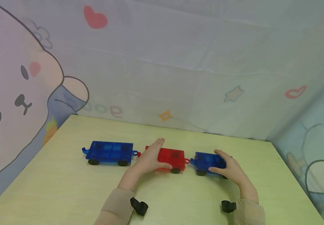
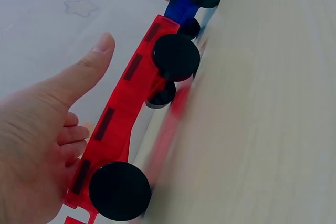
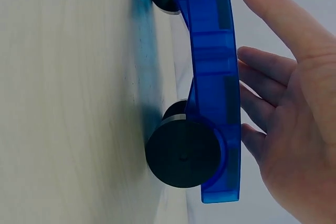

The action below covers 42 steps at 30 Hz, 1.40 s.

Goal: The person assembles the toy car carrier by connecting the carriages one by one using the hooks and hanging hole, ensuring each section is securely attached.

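Red wagon coupled to blue wagon, both upright

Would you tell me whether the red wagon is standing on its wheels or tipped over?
Upright: the red wagon stands on its black wheels on the table, with the left hand resting on it.
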Available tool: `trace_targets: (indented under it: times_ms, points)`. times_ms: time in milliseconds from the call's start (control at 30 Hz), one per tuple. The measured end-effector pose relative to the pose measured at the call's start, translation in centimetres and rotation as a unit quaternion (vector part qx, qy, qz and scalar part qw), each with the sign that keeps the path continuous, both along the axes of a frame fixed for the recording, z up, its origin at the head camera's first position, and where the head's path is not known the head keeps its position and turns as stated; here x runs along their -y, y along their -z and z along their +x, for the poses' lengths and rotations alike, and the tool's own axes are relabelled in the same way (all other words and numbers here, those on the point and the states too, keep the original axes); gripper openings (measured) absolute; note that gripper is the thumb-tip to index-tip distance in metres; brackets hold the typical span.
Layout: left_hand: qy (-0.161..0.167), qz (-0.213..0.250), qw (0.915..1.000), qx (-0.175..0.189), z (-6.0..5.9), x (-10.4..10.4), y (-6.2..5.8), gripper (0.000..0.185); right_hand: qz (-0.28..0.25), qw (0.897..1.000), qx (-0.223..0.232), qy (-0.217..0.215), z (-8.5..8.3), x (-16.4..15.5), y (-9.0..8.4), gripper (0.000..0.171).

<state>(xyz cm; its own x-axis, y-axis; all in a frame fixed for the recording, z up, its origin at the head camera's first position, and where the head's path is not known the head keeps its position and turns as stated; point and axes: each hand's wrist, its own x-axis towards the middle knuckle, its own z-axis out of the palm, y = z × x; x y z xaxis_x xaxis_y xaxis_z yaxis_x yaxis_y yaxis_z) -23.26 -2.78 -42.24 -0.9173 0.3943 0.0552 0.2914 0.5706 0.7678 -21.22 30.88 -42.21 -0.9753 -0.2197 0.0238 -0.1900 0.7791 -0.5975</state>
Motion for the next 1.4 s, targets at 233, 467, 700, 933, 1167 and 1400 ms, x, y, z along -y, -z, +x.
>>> trace_targets:
  times_ms: [233, 467, 700, 933, 1167, 1400]
  points:
    - [0.017, -0.024, 0.9995, 0.009, 0.0, 0.2, 0.4, 0.099, -0.005, 1.0, 0.015, -0.009, 0.1, 0.0, 0.3, 0.089]
    - [0.016, -0.044, 0.9989, -0.008, -0.3, 0.3, 0.9, 0.094, 0.0, 1.0, 0.026, -0.01, 0.0, -0.1, 0.3, 0.09]
    - [0.011, -0.035, 0.9993, -0.008, -0.5, 0.4, 1.1, 0.089, 0.0, 1.0, 0.024, -0.01, -0.1, 0.1, 0.3, 0.089]
    - [-0.003, -0.006, 0.9999, 0.013, -0.4, 0.2, 1.1, 0.088, -0.001, 1.0, 0.022, -0.008, -0.1, 0.1, 0.2, 0.089]
    - [-0.006, 0.003, 0.9998, 0.016, -0.4, 0.1, 1.1, 0.087, 0.004, 1.0, 0.019, -0.005, -0.2, -0.1, 0.4, 0.089]
    - [0.002, 0.012, 0.9999, 0.012, -0.6, 0.2, 1.2, 0.088, 0.009, 1.0, 0.019, -0.003, -0.2, -0.2, 0.3, 0.088]
